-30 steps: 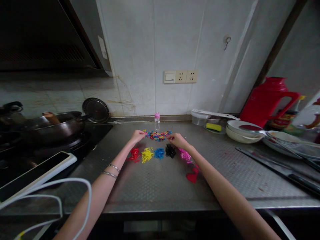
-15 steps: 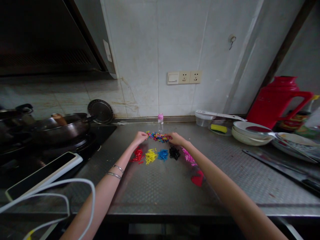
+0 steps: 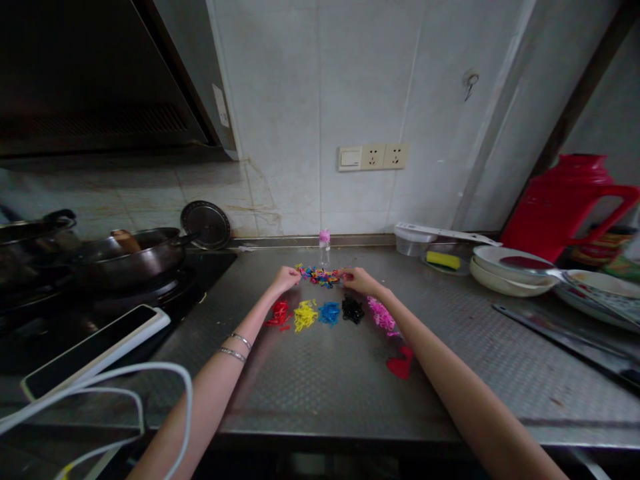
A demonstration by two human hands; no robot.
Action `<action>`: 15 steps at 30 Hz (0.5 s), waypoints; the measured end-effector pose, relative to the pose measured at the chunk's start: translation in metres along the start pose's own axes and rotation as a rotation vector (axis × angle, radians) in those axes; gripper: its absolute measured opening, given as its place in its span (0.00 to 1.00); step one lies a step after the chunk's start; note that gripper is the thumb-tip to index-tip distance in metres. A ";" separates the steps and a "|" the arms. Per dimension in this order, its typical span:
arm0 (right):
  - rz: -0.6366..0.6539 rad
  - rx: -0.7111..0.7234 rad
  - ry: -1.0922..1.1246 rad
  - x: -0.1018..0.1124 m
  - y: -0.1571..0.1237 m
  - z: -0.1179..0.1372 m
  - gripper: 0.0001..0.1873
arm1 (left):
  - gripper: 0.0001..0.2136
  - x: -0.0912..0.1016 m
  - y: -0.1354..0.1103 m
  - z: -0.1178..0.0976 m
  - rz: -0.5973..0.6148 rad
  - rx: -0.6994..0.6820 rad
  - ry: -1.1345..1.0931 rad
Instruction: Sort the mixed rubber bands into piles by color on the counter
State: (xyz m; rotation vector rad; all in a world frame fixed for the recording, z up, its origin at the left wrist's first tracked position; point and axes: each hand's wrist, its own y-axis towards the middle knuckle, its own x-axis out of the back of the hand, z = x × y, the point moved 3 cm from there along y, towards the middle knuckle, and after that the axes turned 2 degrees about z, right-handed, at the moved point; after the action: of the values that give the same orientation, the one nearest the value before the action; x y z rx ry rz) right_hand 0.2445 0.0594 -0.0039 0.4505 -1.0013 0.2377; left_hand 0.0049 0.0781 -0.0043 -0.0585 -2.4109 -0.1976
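Note:
A mixed pile of small coloured rubber bands [image 3: 318, 275] lies on the steel counter. At its left end is my left hand [image 3: 286, 278], fingers pinched together; whatever they hold is too small to make out. My right hand [image 3: 359, 281] touches the right end, its fingertips also closed and their contents hidden. Nearer to me, sorted heaps lie in a row: red bands [image 3: 280, 315], yellow bands [image 3: 305, 315], blue bands [image 3: 329, 313], black bands [image 3: 353, 310] and pink bands [image 3: 381, 314], the last beside my right forearm. Behind the mixed pile stands a small clear bottle [image 3: 325, 250] with a pink cap.
A red heart-shaped piece [image 3: 399, 364] lies by my right forearm. To the right are a plastic tub [image 3: 413, 241], a yellow sponge [image 3: 443, 260], bowls [image 3: 510, 279], a knife [image 3: 555, 337] and a red thermos [image 3: 560, 207]. Left are a pan [image 3: 145, 253], a white device [image 3: 100, 347] and cables [image 3: 185, 393].
The whole view has shifted slightly, so everything sits a little further right. Both hands stay at the two ends of the mixed pile, with only small finger movements.

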 end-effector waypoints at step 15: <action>0.378 0.089 0.408 0.005 -0.009 0.038 0.18 | 0.09 -0.008 -0.003 -0.002 0.028 -0.033 0.028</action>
State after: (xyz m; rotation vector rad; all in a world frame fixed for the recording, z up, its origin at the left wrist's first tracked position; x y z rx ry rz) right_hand 0.2220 0.0341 0.0150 0.2734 -0.6680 0.6882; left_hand 0.0120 0.0747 -0.0084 -0.1042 -2.3781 -0.2244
